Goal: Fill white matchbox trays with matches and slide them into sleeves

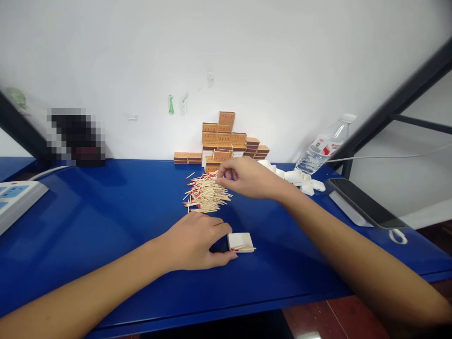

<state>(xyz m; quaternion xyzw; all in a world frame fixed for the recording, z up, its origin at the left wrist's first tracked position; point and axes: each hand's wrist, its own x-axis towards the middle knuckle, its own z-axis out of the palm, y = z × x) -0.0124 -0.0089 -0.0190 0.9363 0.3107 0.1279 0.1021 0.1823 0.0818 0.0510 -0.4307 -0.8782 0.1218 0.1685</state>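
A heap of red-tipped matches (205, 194) lies in the middle of the blue table (106, 226). My right hand (247, 178) reaches over its far edge, fingers pinched on a match or two at the top of the heap. My left hand (197, 240) rests nearer to me, thumb and fingers holding a small white matchbox tray (240, 242) that has a few matches in it. Behind the heap, against the wall, stands a stack of orange-brown matchboxes (222, 141).
Several empty white trays (300, 178) lie to the right of the stack, beside a tilted plastic water bottle (323, 148). A dark phone (365, 202) lies at the right, a white power strip (16, 197) at the left edge. Black shelf struts cross both upper corners.
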